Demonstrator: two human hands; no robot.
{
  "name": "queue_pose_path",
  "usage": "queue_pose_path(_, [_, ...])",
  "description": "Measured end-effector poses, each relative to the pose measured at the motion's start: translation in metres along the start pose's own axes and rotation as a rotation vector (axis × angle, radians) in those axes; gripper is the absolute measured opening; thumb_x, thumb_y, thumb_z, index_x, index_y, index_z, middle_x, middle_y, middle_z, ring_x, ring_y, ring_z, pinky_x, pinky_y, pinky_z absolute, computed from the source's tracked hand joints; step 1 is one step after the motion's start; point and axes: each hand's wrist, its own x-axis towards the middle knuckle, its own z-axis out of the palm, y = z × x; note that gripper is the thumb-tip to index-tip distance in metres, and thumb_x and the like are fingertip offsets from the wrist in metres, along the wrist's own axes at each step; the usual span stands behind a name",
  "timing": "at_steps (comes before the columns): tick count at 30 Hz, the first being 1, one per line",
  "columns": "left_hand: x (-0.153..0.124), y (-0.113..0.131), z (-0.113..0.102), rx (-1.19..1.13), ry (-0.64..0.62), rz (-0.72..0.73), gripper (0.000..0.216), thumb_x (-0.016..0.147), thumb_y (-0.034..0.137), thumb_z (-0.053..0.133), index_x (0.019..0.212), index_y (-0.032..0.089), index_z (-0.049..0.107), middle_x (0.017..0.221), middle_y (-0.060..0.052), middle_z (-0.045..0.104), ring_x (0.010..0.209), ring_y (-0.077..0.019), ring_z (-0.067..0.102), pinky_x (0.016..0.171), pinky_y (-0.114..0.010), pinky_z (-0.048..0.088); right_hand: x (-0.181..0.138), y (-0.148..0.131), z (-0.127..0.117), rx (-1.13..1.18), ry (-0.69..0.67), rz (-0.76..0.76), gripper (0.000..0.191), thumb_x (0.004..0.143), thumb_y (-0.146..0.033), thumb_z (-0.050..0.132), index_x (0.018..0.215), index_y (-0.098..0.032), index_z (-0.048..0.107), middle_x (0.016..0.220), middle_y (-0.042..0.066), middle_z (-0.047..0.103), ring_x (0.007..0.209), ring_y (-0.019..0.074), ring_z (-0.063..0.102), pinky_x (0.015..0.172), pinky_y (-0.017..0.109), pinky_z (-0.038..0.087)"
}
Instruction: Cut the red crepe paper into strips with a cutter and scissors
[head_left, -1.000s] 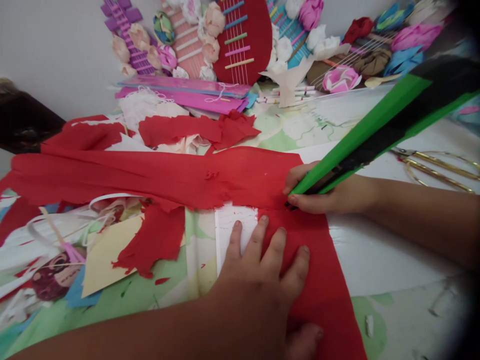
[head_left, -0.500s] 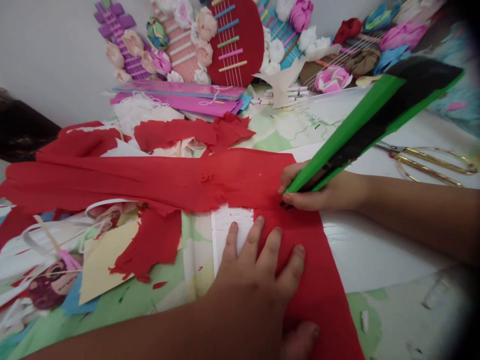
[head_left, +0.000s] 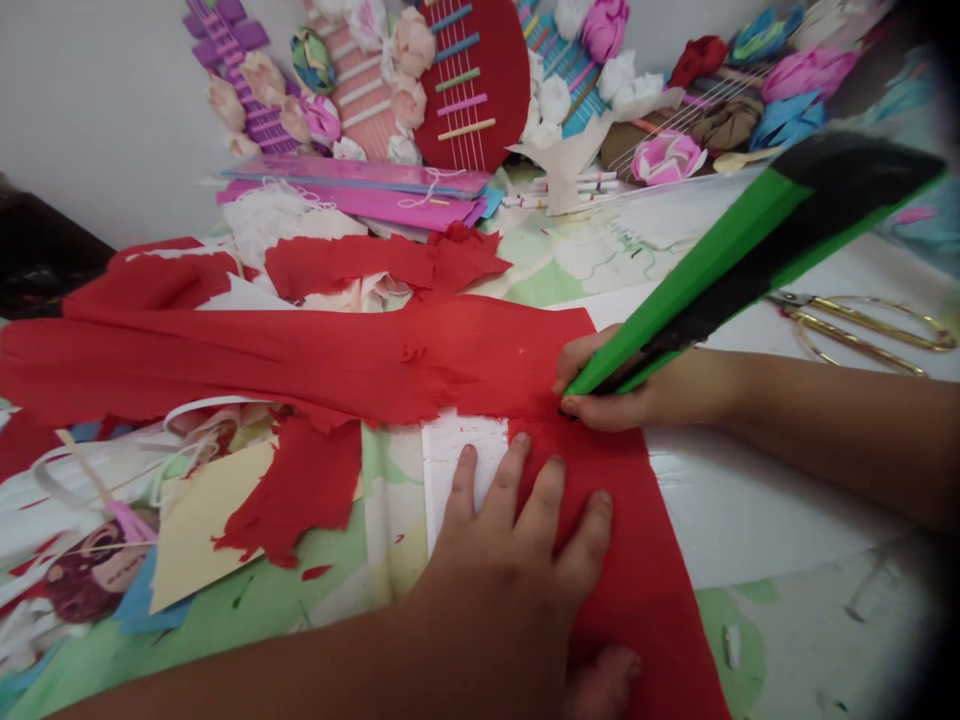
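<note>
My left hand (head_left: 499, 570) lies flat with fingers spread, pressing on red paper (head_left: 645, 590) and on a strip of white board (head_left: 461, 440) that shows beside it. My right hand (head_left: 630, 385) is closed around the lower end of a long green and black utility knife (head_left: 720, 270), tilted up to the right. Its tip is down at the red paper, just beyond my left fingertips; the blade itself is mostly hidden by my fingers. A long red strip (head_left: 225, 360) with ragged edges runs left from my right hand.
Gold-handled scissors (head_left: 862, 320) lie right of my right forearm on white sheeting. Torn red scraps (head_left: 300, 480), a cream card (head_left: 214, 525) and white strips clutter the left side. Behind stand decorated string crafts (head_left: 472, 90) with paper flowers, and a stack of purple sheets (head_left: 360, 195).
The utility knife's upper end has tilted lower and slightly right, with its tip shifting slightly. My left hand stays in place on the paper.
</note>
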Motion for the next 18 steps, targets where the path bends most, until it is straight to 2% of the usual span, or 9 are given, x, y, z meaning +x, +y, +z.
queue_pose_path(7, [-0.0010,0.0006,0.0021,0.022,0.031,0.001,0.070,0.077,0.065,0.031,0.133,0.023,0.037,0.129,-0.018,0.042,0.125,-0.0430,0.023,0.093,-0.066,0.016,-0.0060,0.0055,-0.0016,0.021,0.129,-0.021,0.018,0.077,-0.033,0.053,0.067,-0.018,0.050,0.064,-0.001,0.055,0.060,0.0093,0.051,0.055,0.021,0.042])
queue_pose_path(12, [-0.0013,-0.0008,0.0036,0.033,0.044,0.001,0.069,0.078,0.065,0.030,0.132,0.024,0.038,0.129,-0.018,0.042,0.124,-0.0428,0.023,0.094,-0.065,0.016,-0.0038,0.0060,-0.0029,-0.030,0.058,-0.079,0.019,0.078,-0.031,0.051,0.067,-0.017,0.049,0.062,-0.002,0.052,0.058,0.0079,0.049,0.053,0.020,0.040])
queue_pose_path(18, [-0.0024,0.0000,0.0049,0.031,0.055,0.006,0.069,0.077,0.064,0.032,0.131,0.023,0.039,0.130,-0.017,0.041,0.125,-0.0426,0.022,0.094,-0.065,0.016,-0.0019,0.0037,-0.0016,-0.106,-0.019,-0.079,0.018,0.078,-0.029,0.050,0.065,-0.017,0.047,0.061,-0.002,0.051,0.058,0.0074,0.048,0.051,0.019,0.039])
